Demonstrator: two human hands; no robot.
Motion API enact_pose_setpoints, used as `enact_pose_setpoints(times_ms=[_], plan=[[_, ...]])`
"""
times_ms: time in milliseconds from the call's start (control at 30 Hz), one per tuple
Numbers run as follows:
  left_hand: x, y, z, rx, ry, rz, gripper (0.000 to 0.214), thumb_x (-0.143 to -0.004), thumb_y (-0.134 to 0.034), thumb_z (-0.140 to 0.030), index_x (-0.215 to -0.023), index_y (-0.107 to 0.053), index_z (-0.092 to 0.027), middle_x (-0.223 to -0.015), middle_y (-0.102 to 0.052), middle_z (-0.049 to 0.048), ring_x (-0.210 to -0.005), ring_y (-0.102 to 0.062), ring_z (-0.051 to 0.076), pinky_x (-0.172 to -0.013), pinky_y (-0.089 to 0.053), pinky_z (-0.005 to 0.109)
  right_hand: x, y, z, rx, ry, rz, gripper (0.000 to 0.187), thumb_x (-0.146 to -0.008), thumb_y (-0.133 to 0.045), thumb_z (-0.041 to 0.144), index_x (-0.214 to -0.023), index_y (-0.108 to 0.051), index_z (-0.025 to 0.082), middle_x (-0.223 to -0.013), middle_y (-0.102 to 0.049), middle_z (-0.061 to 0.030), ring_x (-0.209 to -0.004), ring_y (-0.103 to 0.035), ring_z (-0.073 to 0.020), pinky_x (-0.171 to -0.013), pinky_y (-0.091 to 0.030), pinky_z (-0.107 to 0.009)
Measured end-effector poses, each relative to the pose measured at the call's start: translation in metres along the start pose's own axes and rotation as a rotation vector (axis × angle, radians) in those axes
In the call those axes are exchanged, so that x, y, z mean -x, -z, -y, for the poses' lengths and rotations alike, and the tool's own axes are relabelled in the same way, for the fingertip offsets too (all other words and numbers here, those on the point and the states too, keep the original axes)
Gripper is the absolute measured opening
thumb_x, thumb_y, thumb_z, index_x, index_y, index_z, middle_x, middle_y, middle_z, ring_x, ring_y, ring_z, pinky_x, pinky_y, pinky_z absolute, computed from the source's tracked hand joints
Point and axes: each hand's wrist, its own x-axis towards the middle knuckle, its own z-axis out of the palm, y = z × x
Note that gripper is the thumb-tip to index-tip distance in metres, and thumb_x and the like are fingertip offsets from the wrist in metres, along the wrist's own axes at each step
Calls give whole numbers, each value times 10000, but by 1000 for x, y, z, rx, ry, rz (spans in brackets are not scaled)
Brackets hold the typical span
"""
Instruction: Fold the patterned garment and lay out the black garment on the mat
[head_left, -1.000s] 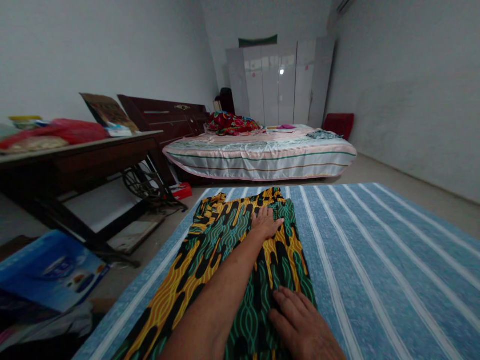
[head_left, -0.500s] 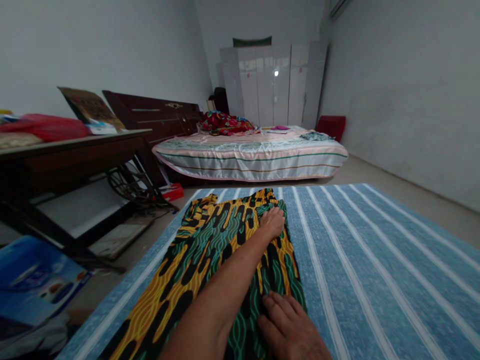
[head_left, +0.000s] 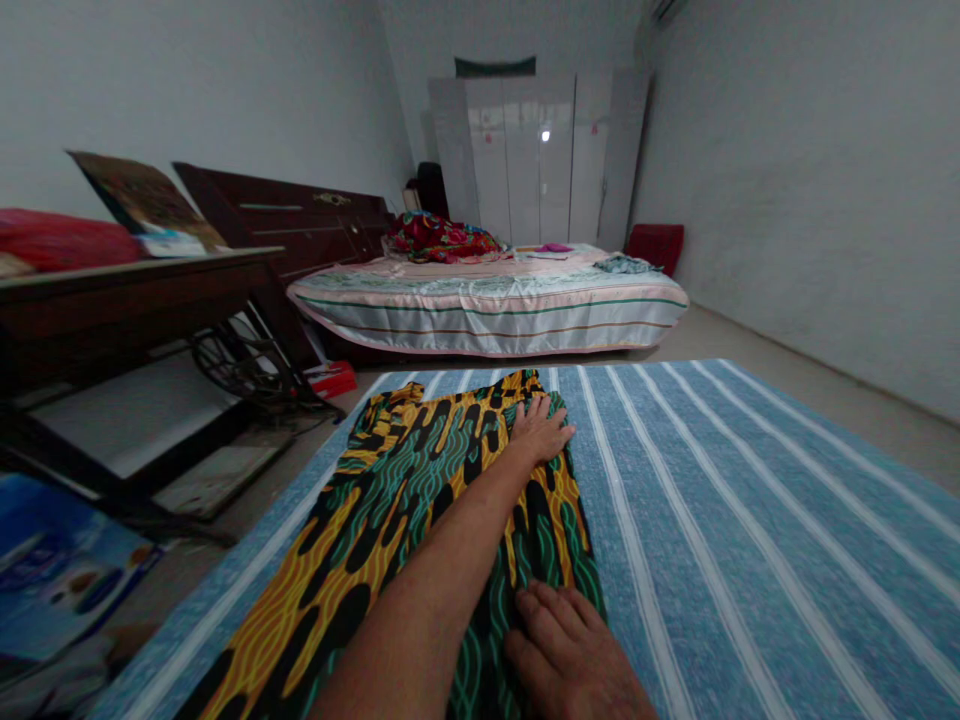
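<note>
A garment [head_left: 420,470] patterned in black, yellow and green lies spread over a blue bedspread with white stripes [head_left: 705,520]. My left hand [head_left: 541,430] reaches across it and rests, fingers spread, on its far right corner. Nearer to me, my right hand [head_left: 574,645] lies palm down along the garment's right edge, its fingers loosely extended and holding nothing. My left forearm covers part of the cloth, and the near end of the garment runs out of view.
Beyond the near bed stands another bed [head_left: 480,330] with a red floral blanket [head_left: 442,238]. To the left are a sewing machine table [head_left: 135,285] and a blue box [head_left: 67,570] on the floor. Pale wardrobes [head_left: 525,160] line the back wall.
My left hand has spread its fingers, which were bent together on the cloth before. My right hand stays near the same spot on the garment. The view has shifted slightly.
</note>
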Motion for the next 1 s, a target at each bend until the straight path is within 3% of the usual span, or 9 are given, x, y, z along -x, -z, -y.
enact_pose_setpoints(times_ms=[300,533,700,833,1000], plan=[[-9,3,3,-2,16,55,709,-849,-169,-685,-1402,-330,-271,-1539,-219,105,-1416,-143,301,-1084,-86,617,-11,26,8,-134,-92,18,586,-767,-492,716,-1067,-604,224,-1191,-621,-85,-1154,-518,-285,-966,-413,-422],[-7,5,2,-15,10,32,711,-857,-161,-678,-1402,-329,-253,-1565,-130,86,-1424,-88,299,-1093,-86,605,-14,37,9,-222,-139,156,589,-771,-516,694,-1104,-615,218,-1258,-586,-104,-1215,-472,-304,-1021,-362,-450],[-5,9,-2,-30,-4,4,681,-870,-198,-657,-1368,-378,-229,-1540,-223,94,-1414,-136,305,-1094,-84,606,-14,42,10,-263,-168,216,598,-760,-541,684,-1129,-614,219,-1303,-556,-107,-1250,-432,-317,-1040,-335,-462],[10,20,-12,-48,-34,-69,611,-913,-194,-577,-1326,-416,-186,-1533,-230,109,-1425,-94,265,-1124,-26,547,-18,52,10,-318,-200,254,547,-796,-531,641,-1140,-606,222,-1333,-530,-95,-1273,-406,-300,-1073,-284,-453],[48,26,-30,-33,-98,38,604,-929,-160,-552,-1315,-437,-179,-1513,-291,106,-1411,-186,245,-1127,-159,494,-25,70,13,-363,-228,307,485,-830,-531,554,-1168,-586,210,-1344,-508,-102,-1286,-381,-284,-1081,-257,-440]])
